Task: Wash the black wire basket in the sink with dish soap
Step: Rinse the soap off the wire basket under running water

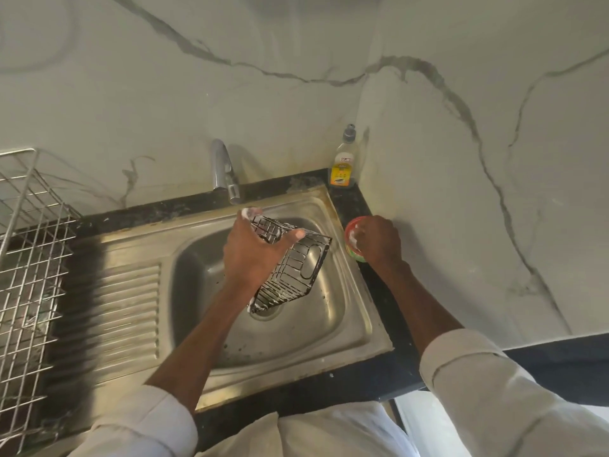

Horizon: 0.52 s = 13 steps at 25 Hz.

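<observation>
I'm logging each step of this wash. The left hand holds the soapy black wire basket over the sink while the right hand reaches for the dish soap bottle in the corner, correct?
Not quite. The left hand does hold the soapy black wire basket over the sink, but the right hand is at the small red tub on the counter; the dish soap bottle stands untouched behind it, as the head view shows.
</observation>
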{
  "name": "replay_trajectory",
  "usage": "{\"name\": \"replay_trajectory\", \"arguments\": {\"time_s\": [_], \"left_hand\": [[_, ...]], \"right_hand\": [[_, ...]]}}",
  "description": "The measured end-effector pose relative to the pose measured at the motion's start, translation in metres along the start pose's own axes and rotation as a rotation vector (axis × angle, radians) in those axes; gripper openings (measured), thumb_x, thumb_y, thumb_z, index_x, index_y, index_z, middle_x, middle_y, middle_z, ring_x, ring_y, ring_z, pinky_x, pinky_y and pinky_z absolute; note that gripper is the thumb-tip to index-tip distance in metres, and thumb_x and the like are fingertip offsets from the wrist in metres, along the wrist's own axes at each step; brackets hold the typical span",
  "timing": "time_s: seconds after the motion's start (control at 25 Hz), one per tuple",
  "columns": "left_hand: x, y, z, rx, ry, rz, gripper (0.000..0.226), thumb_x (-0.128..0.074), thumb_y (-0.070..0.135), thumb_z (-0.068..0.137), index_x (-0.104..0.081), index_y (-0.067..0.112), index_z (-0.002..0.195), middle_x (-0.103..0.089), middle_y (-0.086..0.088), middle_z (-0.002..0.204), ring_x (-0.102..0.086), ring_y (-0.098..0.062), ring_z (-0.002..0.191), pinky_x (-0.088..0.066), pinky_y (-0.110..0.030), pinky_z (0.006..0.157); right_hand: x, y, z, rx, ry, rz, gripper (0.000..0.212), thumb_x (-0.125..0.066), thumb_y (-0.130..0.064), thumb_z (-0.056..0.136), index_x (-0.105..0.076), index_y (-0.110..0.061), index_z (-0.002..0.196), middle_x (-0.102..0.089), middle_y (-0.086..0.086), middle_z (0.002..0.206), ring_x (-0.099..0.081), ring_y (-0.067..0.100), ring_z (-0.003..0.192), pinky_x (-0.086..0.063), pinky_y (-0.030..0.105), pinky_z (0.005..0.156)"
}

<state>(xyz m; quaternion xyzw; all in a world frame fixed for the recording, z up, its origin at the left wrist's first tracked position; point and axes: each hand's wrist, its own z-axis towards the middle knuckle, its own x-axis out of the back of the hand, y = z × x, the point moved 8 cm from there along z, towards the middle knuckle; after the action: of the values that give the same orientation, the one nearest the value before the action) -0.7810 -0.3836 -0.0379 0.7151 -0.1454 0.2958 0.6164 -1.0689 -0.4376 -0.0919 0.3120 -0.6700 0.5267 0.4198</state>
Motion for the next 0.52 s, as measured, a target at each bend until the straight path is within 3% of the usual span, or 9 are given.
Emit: {"name": "replay_trajectory", "arguments": {"time_s": [0.08,0.16,0.24,0.32,0.44,0.52], "left_hand": [[-0.003,-0.002,0.004,-0.017,-0.062,0.006,0.119,-0.080,0.092,0.053,-0.043,0.030,0.148,-0.065,-0.004,0.144,-0.062,-0.026,0.131,-0.052,-0.049,0.110],[-0.003,-0.006,0.010,-0.021,-0.125,0.047,0.130,-0.076,0.097,0.048,-0.040,0.027,0.152,-0.066,-0.002,0.141,-0.063,-0.025,0.130,-0.053,-0.048,0.109],[-0.004,-0.007,0.016,-0.053,-0.208,0.101,0.133,-0.078,0.094,0.049,-0.039,0.024,0.155,-0.067,0.002,0.138,-0.063,-0.022,0.129,-0.051,-0.039,0.107],[0.000,-0.010,0.021,-0.092,-0.264,0.149,0.131,-0.084,0.087,0.052,-0.038,0.023,0.157,-0.065,0.006,0.140,-0.061,-0.017,0.130,-0.044,-0.030,0.104],[0.012,-0.013,0.029,-0.147,-0.266,0.211,0.125,-0.084,0.085,0.052,-0.043,0.024,0.154,-0.064,0.012,0.135,-0.061,-0.012,0.127,-0.043,-0.026,0.105],[0.013,-0.015,0.035,-0.201,-0.291,0.251,0.121,-0.083,0.086,0.056,-0.046,0.023,0.152,-0.064,0.007,0.143,-0.060,-0.016,0.134,-0.045,-0.037,0.115]], "right_hand": [[0.006,-0.024,-0.010,0.096,0.061,0.088,0.030,-0.066,-0.020,0.095,-0.074,-0.021,0.124,-0.070,0.002,0.127,-0.068,0.022,0.111,-0.050,0.028,0.091],[-0.007,-0.072,-0.027,0.326,-0.063,0.153,0.052,-0.069,-0.007,0.091,-0.063,-0.026,0.139,-0.060,-0.003,0.142,-0.059,0.016,0.126,-0.043,0.022,0.099],[-0.032,-0.115,-0.048,0.522,-0.274,0.138,0.077,-0.071,0.001,0.081,-0.050,-0.026,0.150,-0.051,-0.001,0.151,-0.048,0.020,0.138,-0.046,0.035,0.108],[-0.055,-0.142,-0.056,0.592,-0.426,0.101,0.090,-0.073,-0.011,0.073,-0.039,-0.028,0.154,-0.049,0.002,0.152,-0.050,0.024,0.137,-0.050,0.046,0.106],[-0.074,-0.157,-0.055,0.591,-0.439,0.068,0.082,-0.059,-0.037,0.074,-0.034,-0.036,0.152,-0.054,0.002,0.145,-0.061,0.024,0.123,-0.056,0.046,0.094],[-0.079,-0.162,-0.054,0.586,-0.348,0.024,0.066,-0.047,-0.040,0.080,-0.042,-0.030,0.145,-0.060,0.002,0.137,-0.063,0.025,0.120,-0.056,0.046,0.093]]}}
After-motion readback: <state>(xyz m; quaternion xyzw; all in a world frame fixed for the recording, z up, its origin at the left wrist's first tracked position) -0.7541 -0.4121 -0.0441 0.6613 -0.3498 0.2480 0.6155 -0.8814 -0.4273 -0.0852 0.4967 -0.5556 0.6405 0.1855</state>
